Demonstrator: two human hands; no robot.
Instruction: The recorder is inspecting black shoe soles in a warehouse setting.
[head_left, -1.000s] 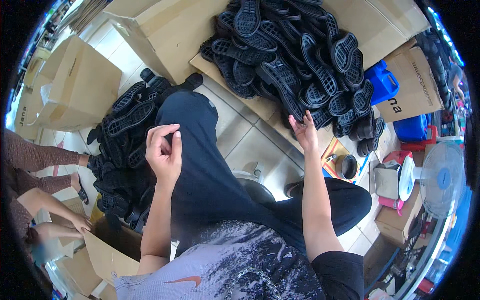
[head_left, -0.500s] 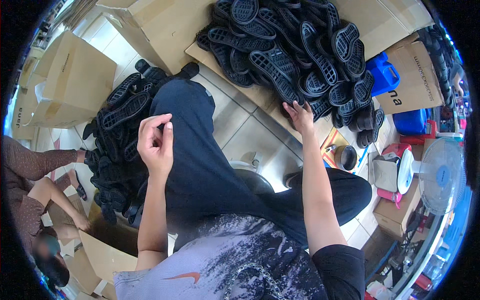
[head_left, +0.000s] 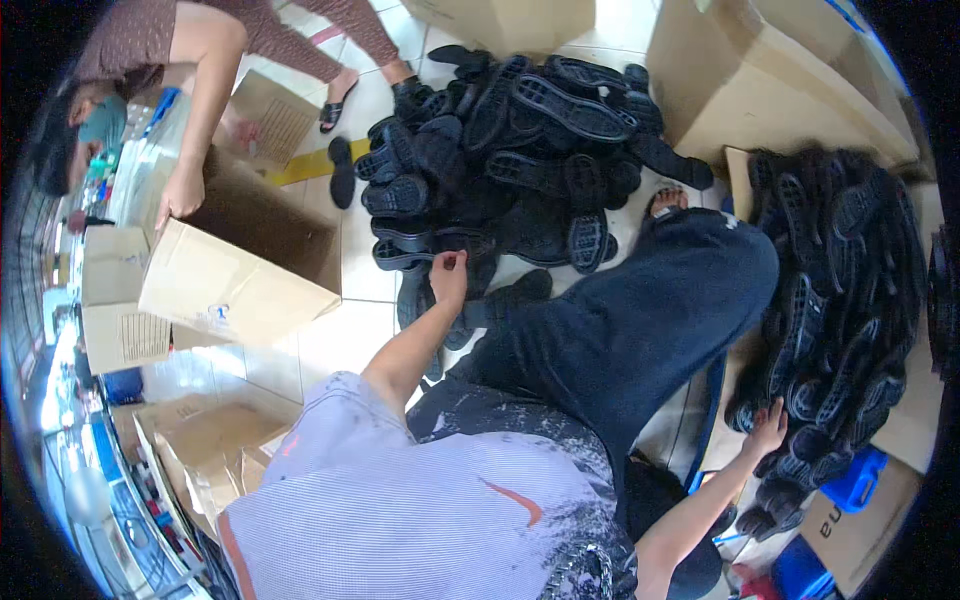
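Note:
My left hand reaches into a floor pile of black shoe soles. Its fingers are closed at the end of one shoe sole, though the grip is partly hidden. Off to the right, my right hand rests its fingertips by the near edge of a second heap of black soles, which lies on cardboard. Those fingers are stretched and somewhat apart, with no sole lifted in them. My bent knee in dark trousers lies between the two heaps.
At the left, another person's hand holds the rim of an open cardboard box. A large carton stands at the far right. Near the right heap are a blue jug and another carton. Crumpled cardboard lies at the lower left.
My view has swung left, bringing the floor pile to the middle. My left hand has gone from raised above my knee down to that pile. My right hand stays by the cardboard heap.

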